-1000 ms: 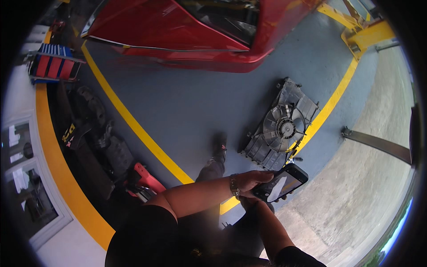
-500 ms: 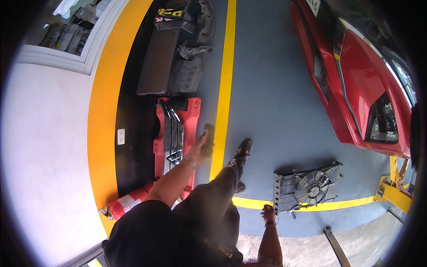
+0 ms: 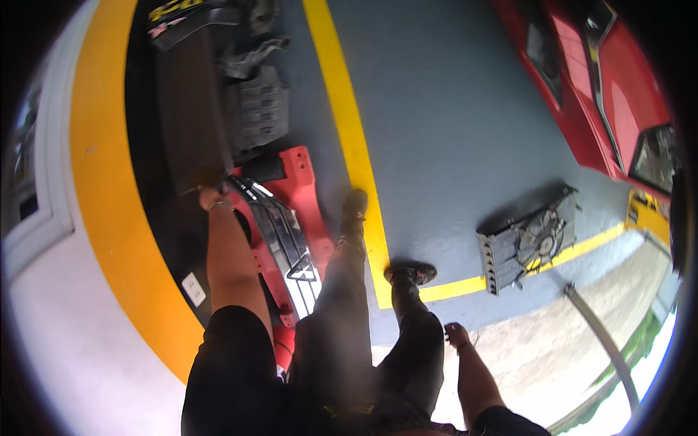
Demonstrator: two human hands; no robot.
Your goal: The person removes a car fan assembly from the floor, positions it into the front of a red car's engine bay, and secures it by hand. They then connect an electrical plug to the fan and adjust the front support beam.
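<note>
My left hand point(image 3: 211, 197) reaches out at the left, closed on a dark, block-like object point(image 3: 203, 178). That object is blurred against the near end of a long dark brown bench-like panel point(image 3: 190, 109), and I cannot tell whether it touches it. Just right of this hand is a red plastic panel point(image 3: 311, 196) with a glossy black grille-like trim piece point(image 3: 280, 227) lying on it. My right hand point(image 3: 456, 334) hangs low at my side, its fingers curled in and nothing showing in them.
A radiator with a fan point(image 3: 534, 240) is on the floor to the right, by the yellow line point(image 3: 352, 138). Beyond it stands a red car point(image 3: 582, 94). Dark plastic car parts point(image 3: 262, 109) lie beside the bench-like panel. A wall with an outlet point(image 3: 193, 289) runs along the left.
My left hand has swung left and away from me with the dark object, to the bench-like panel's end. My feet have stepped, and the view has turned and shifted.
</note>
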